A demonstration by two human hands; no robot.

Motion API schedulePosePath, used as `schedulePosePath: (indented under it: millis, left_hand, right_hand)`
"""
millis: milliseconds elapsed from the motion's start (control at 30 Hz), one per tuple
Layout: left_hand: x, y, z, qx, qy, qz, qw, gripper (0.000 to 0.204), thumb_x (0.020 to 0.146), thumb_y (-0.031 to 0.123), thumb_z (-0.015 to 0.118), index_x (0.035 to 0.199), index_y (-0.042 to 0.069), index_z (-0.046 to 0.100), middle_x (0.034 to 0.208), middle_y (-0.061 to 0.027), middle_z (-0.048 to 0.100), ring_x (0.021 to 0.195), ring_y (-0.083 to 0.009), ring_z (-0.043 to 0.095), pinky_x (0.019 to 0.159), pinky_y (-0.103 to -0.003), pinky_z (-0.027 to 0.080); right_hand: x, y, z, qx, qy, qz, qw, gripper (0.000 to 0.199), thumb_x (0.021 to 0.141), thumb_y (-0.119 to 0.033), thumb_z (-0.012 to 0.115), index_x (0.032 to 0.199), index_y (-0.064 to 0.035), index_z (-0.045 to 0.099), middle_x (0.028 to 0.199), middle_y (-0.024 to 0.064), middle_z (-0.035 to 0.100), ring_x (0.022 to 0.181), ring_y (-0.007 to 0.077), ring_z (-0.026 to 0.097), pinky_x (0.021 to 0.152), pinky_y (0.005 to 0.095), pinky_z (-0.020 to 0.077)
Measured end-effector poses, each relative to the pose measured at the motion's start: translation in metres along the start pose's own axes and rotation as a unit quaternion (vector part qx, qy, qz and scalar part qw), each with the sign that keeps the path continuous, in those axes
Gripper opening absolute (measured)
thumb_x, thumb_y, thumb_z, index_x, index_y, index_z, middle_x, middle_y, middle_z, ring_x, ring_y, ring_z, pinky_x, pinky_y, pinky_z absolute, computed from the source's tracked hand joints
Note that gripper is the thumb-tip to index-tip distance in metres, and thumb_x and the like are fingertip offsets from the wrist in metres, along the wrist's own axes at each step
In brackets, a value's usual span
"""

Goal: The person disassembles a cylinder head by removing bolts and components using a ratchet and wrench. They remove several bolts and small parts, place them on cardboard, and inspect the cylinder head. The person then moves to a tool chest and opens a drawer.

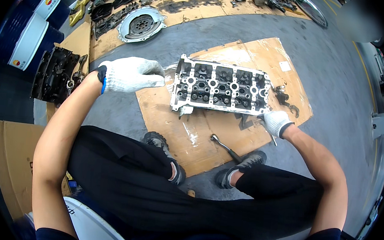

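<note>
A metal engine cylinder head point(224, 87), its valve side up, rests on a flattened cardboard sheet point(164, 127) in front of me. Beside its left end, my left hand point(131, 74) in a white knit glove is raised with fingers and thumb curled together; anything between them is hidden. My right hand point(276, 123), gloved too, is closed at the near right corner of the cylinder head. Below that fist sticks out a thin metal rod point(274, 140); its upper part is hidden. A ratchet wrench point(226, 148) lies on the cardboard by my right shoe.
Dark metal parts point(282, 95) lie right of the cylinder head. At the left are a black engine part point(54, 75) and blue-and-white drums point(30, 39). Farther back are a round flywheel-like plate point(141, 24) and many greasy parts on cardboard. My shoes point(243, 167) stand at the sheet's near edge.
</note>
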State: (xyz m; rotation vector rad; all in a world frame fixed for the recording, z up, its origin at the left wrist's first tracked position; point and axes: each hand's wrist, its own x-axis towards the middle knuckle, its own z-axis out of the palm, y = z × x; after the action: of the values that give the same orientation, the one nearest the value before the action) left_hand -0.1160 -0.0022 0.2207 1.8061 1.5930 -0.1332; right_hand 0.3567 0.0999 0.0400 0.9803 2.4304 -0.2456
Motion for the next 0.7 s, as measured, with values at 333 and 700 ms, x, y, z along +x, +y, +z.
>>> schedulePosePath:
  millis: [333,700]
  left_hand:
    - [0.002,-0.009,0.002,0.042,0.002,0.000,0.999,0.055,0.101,0.050,0.054,0.131,0.004,0.060,0.124,-0.0185,0.067,0.117,-0.0331,0.063,0.102,-0.041,0.047]
    - [-0.001,-0.003,-0.001,0.022,0.008,-0.008,1.000,0.055,0.099,0.050,0.055,0.131,0.006,0.062,0.124,-0.0176,0.068,0.117,-0.0318,0.063,0.102,-0.040,0.047]
  right_hand:
    - [0.001,-0.005,0.000,0.009,-0.009,0.013,1.000,0.028,0.095,-0.029,0.056,0.101,-0.0068,0.073,0.093,0.0199,0.074,0.084,0.0356,0.073,0.071,0.0491,0.0566]
    - [0.013,0.011,0.021,0.004,-0.023,0.030,0.999,0.039,0.091,-0.030,0.064,0.122,-0.0076,0.069,0.140,0.0274,0.034,0.131,0.0431,0.030,0.103,0.0481,0.0396]
